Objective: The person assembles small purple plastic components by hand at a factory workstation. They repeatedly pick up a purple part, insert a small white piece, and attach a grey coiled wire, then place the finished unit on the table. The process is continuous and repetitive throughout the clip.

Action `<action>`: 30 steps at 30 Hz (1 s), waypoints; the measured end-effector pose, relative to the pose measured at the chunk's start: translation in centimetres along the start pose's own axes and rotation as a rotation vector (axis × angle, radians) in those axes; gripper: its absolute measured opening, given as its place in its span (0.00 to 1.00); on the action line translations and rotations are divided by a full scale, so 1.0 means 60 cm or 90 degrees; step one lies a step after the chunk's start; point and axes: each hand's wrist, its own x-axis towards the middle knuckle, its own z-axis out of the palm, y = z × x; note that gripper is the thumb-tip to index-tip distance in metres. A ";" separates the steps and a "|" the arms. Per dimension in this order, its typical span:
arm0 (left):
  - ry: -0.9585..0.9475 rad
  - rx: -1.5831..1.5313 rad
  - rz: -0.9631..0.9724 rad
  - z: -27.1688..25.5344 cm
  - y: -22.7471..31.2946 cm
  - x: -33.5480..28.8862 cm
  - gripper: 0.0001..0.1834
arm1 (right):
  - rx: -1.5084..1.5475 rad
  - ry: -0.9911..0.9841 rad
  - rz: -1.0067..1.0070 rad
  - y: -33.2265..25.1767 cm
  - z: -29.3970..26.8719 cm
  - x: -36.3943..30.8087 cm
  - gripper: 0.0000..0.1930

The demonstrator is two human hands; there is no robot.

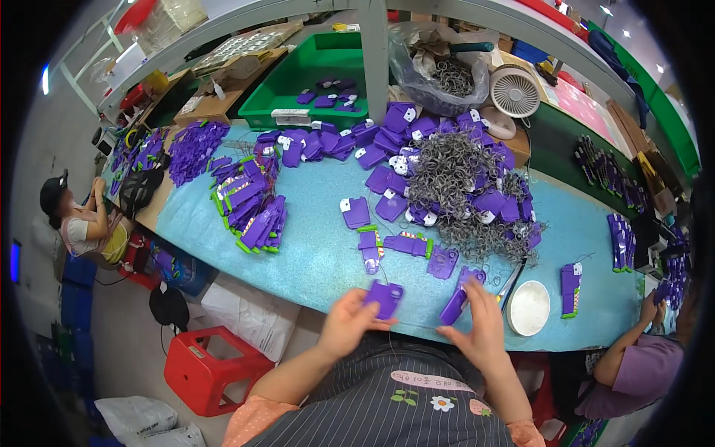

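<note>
In the left hand (344, 322), a purple plate (384, 299) is blurring at its edges. The right hand (484, 328) is partly covering another purple piece (453, 306). Tangled grey rings (454, 173) are burying further purple parts (490, 201). A grey post (375, 56) is blocking the green tray's (287, 82) right end. The dark rim is cutting off a co-worker (625, 372) at right.

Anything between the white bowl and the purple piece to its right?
No; in the head view, only bare blue tabletop separates the white bowl from the purple piece.
</note>
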 end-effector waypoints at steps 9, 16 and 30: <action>-0.048 -0.020 -0.004 -0.033 0.049 0.024 0.17 | -0.326 -0.045 -0.116 0.021 0.132 0.177 0.21; 0.057 -0.233 0.001 -0.019 0.010 0.034 0.15 | -0.280 0.044 -0.199 -0.036 0.068 0.171 0.12; -0.022 -0.193 -0.064 0.057 -0.008 0.050 0.14 | -0.048 -0.087 -0.261 -0.035 0.067 0.008 0.23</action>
